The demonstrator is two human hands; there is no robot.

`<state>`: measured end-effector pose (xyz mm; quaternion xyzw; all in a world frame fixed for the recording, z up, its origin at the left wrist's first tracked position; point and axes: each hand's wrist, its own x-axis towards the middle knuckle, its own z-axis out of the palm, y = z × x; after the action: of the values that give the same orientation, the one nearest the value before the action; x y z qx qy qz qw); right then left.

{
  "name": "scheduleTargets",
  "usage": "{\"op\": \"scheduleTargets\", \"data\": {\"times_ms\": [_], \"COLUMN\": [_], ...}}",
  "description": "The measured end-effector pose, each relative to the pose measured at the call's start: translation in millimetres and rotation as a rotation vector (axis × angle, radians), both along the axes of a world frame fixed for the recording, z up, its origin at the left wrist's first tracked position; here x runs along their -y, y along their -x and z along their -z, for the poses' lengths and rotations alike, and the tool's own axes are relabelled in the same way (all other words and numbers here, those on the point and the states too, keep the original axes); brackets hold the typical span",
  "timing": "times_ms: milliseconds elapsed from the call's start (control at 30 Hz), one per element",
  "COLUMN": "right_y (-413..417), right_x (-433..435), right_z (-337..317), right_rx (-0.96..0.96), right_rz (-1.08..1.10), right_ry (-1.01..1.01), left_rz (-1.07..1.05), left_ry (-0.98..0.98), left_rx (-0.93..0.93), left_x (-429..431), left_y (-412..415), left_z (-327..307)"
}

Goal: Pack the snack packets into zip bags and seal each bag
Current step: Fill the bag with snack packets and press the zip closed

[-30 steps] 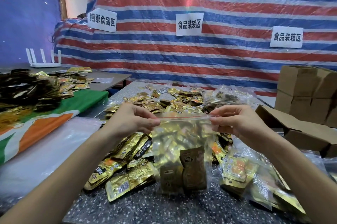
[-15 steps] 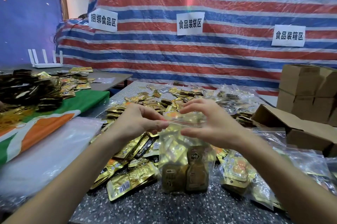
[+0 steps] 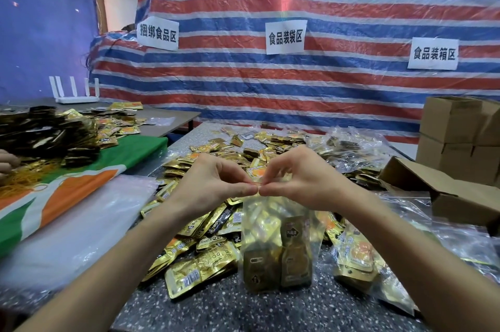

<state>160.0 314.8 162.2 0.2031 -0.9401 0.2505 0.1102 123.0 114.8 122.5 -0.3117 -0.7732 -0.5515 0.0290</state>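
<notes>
Pinching the top edge of a zip bag (image 3: 276, 212), the left hand (image 3: 213, 185) and right hand (image 3: 303, 183) meet thumb to thumb at its middle. The bag stands on the near speckled table (image 3: 243, 312) with packets (image 3: 261, 269) inside. Loose packets (image 3: 200, 269) lie heaped to its left and beyond, and filled bags (image 3: 357, 258) lie to its right. Boxes (image 3: 457, 128) stand far right, before a striped tarp (image 3: 297, 88).

Your left hand (image 3: 213, 185) and right hand (image 3: 305, 183) are bare. Your left forearm (image 3: 121, 258) and right forearm (image 3: 405, 245) are bare too, slender, uncovered as far as the view's bottom edge.
</notes>
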Motion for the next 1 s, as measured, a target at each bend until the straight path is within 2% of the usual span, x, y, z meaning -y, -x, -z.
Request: {"op": "scheduleTargets", "data": {"times_ms": [133, 367, 700, 833, 1000], "right_y": [0, 1, 0, 2, 2], "right_x": [-4, -1, 7, 7, 0], "right_z": [-2, 3, -1, 0, 4], "right_rx": [-0.011, 0.033, -0.035, -0.105, -0.112], "right_rz": [0.033, -0.027, 0.0, 0.06, 0.03], "right_ry": [0.022, 0.008, -0.087, -0.112, -0.045], "left_rz": [0.002, -0.03, -0.071, -0.09, -0.12], "left_ry": [-0.036, 0.074, 0.095, 0.027, -0.048], "left_rx": [0.033, -0.125, -0.201, -0.197, -0.209], "left_x": [2, -3, -9, -12, -14], "left_y": [1, -2, -7, -5, -3], "left_z": [1, 1, 3, 6, 11]}}
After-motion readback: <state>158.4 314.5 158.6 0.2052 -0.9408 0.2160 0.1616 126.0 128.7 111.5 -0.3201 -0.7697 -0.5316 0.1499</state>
